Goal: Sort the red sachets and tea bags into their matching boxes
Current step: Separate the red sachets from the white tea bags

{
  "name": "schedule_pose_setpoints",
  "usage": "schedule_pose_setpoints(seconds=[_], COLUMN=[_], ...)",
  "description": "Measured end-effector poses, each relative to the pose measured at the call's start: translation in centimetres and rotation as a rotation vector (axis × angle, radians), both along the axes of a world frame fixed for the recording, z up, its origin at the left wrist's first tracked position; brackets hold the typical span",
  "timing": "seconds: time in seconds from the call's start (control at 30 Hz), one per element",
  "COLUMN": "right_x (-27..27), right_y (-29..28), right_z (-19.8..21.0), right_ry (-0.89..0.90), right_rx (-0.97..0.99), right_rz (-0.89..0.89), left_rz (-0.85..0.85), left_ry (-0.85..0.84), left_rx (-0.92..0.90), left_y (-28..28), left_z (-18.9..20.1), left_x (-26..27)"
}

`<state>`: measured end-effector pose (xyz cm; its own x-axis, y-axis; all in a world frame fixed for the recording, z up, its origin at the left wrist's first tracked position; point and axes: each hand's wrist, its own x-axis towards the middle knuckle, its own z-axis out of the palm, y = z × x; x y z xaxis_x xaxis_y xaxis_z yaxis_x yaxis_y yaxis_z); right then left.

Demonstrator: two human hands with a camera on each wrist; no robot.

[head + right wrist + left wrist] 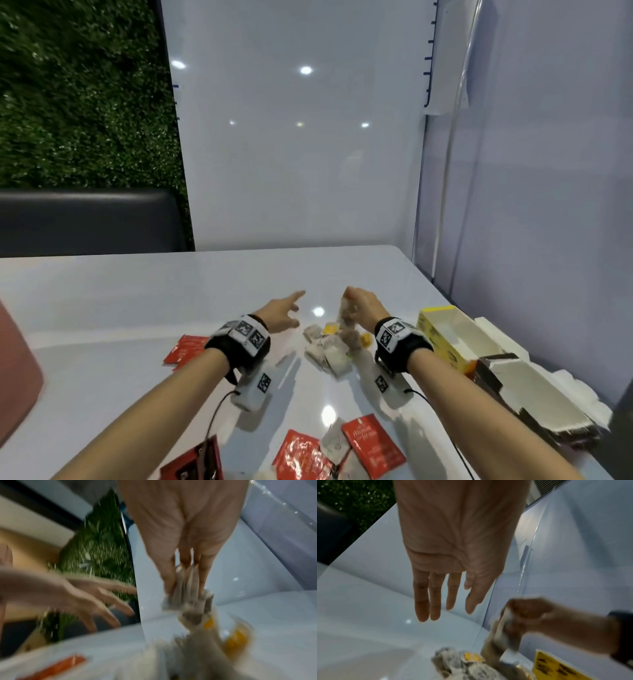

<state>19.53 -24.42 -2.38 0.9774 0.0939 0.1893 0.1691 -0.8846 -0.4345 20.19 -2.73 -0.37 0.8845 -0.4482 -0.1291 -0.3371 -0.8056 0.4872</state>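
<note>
My right hand point(356, 305) pinches a bunch of tea bags point(185, 595) by their tops and lifts them above a small heap of tea bags point(325, 346) with yellow tags on the white table point(137, 291). My left hand point(286, 310) hovers open just left of the heap, fingers point(435, 599) straight, holding nothing. Red sachets lie at the left point(186, 347) and near the front edge point(373, 445). A yellow box point(445, 334) and a dark brown box point(534, 394) stand open at the right.
A red carton point(195, 462) sits at the front left, a pink object point(17, 370) at the far left edge. A white panel point(294, 137) rises behind the table, a translucent wall point(531, 171) at the right, a dark seat point(89, 222) and greenery at the back left.
</note>
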Motion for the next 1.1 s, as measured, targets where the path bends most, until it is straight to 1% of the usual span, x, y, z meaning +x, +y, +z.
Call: schedule_pose_setpoints(seconds=[0.07, 0.1, 0.13, 0.2, 0.27, 0.33, 0.37, 0.4, 0.43, 0.5, 0.57, 0.6, 0.67, 0.73, 0.83, 0.9, 1.0, 1.1], right_x=[-0.5, -0.9, -1.3, -2.7, -4.6, -7.0, -8.4, -9.7, -10.9, -12.9, -14.2, -14.6, -15.3, -15.9, -16.5, -17.0, -17.7, -18.9], right_y=[0.4, 0.6, 0.6, 0.6, 0.5, 0.9, 1.3, 1.6, 1.9, 2.0, 2.0, 2.2, 2.4, 2.7, 2.7, 2.2, 1.1, 0.6], right_z=[-1.2, -1.5, -1.5, -0.5, 1.0, 2.2, 2.6, 2.7, 2.5, 1.4, 0.0, -0.6, -1.7, -1.9, -1.7, -1.4, -0.4, 1.1], right_ry=[0.221, 0.295, 0.326, 0.291, 0.168, 0.040, 0.016, 0.046, 0.120, 0.343, 0.517, 0.556, 0.545, 0.493, 0.419, 0.353, 0.262, 0.188], right_rx=[-0.251, -0.348, -0.423, -0.448, -0.389, -0.365, -0.358, -0.341, -0.324, -0.345, -0.456, -0.524, -0.605, -0.601, -0.570, -0.572, -0.561, -0.448], right_rz=[0.083, 0.111, 0.127, 0.127, 0.120, 0.160, 0.205, 0.252, 0.298, 0.374, 0.399, 0.383, 0.341, 0.308, 0.255, 0.212, 0.152, 0.159], left_rz=[-0.023, -0.039, -0.055, -0.080, -0.086, -0.078, -0.078, -0.084, -0.100, -0.155, -0.187, -0.190, -0.200, -0.223, -0.270, -0.299, -0.281, -0.193], left_ry=[0.016, 0.044, 0.074, 0.112, 0.120, 0.142, 0.168, 0.197, 0.216, 0.208, 0.130, 0.090, 0.063, 0.064, 0.066, 0.051, 0.022, -0.010], left_rx=[0.017, 0.036, 0.061, 0.116, 0.138, 0.135, 0.147, 0.171, 0.197, 0.234, 0.238, 0.213, 0.146, 0.141, 0.284, 0.367, 0.371, 0.216], left_y=[2.1, 3.3, 4.5, 6.8, 8.9, 10.7, 11.5, 12.2, 12.7, 12.9, 11.8, 10.7, 8.0, 4.9, 0.6, -1.1, -0.9, 1.9], left_z=[1.7, 2.3, 2.7, 3.1, 3.0, 2.3, 1.9, 1.4, 1.0, 0.5, 0.4, 0.2, -0.6, -1.8, -3.7, -4.3, -3.5, -0.8], left_x=[-1.8, -2.9, -4.1, -6.6, -9.4, -12.2, -13.6, -14.9, -16.0, -17.3, -17.5, -17.4, -16.7, -15.8, -15.1, -14.8, -13.8, -12.6])
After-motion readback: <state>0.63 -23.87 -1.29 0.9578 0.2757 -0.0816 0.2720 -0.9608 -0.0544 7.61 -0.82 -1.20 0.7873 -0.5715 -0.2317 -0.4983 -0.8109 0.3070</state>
